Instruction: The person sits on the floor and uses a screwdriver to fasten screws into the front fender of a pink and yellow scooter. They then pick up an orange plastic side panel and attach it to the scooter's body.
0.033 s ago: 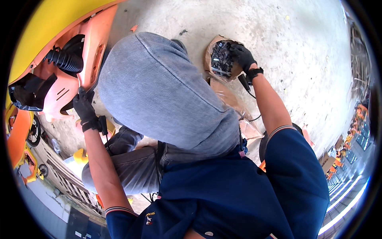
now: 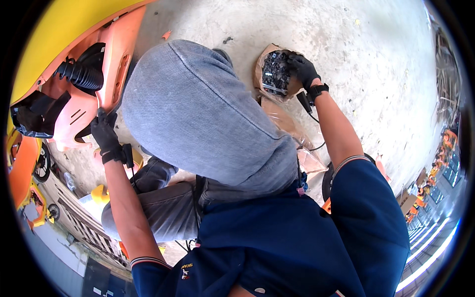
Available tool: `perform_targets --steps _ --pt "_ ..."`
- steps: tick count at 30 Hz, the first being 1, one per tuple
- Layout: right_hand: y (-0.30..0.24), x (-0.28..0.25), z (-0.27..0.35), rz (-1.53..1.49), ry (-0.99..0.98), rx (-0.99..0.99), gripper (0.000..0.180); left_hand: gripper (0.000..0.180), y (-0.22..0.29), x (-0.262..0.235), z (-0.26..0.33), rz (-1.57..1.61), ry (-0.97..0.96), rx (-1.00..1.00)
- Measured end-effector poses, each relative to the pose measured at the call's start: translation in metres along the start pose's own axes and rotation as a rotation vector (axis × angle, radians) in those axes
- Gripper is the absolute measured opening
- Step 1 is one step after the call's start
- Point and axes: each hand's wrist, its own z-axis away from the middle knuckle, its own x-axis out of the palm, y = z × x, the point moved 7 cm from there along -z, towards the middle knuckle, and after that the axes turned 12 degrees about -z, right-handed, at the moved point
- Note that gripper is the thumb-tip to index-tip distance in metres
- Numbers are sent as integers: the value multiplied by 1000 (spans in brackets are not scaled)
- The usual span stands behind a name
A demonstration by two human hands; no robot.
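My left hand (image 2: 105,132), in a black glove, is closed at the lower edge of an orange plastic panel (image 2: 74,115) on a yellow and orange vehicle body. A black ribbed rubber boot (image 2: 84,75) sits just above it. My right hand (image 2: 303,70), gloved too, reaches over the right side of an opened brown bag or carton (image 2: 258,74). Its fingers curl down into a pile of small dark fasteners (image 2: 275,74), and their tips are hidden there. Whatever those fingers pinch is too small to make out.
My bent knee (image 2: 198,94) rises between both hands. Clear plastic wrapping (image 2: 284,121) and a cable (image 2: 319,147) lie near the carton. Small bits (image 2: 227,39) are scattered on the concrete floor (image 2: 346,29). Several orange and yellow vehicles (image 2: 32,173) stand at the left.
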Motion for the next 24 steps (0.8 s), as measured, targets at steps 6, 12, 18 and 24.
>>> perform_targets --steps 6,12,18,24 --pt "-6 -9 10 717 130 28 14 36 4 0 1 -35 -28 24" --pt "6 -14 47 1015 144 33 16 34 -13 0 -4 104 -16 -45" --pt "16 18 41 1515 -164 -163 18 33 -31 -2 -12 86 -26 -38" --pt "50 49 44 1627 -447 -269 18 33 -29 -1 -10 135 -66 -55"
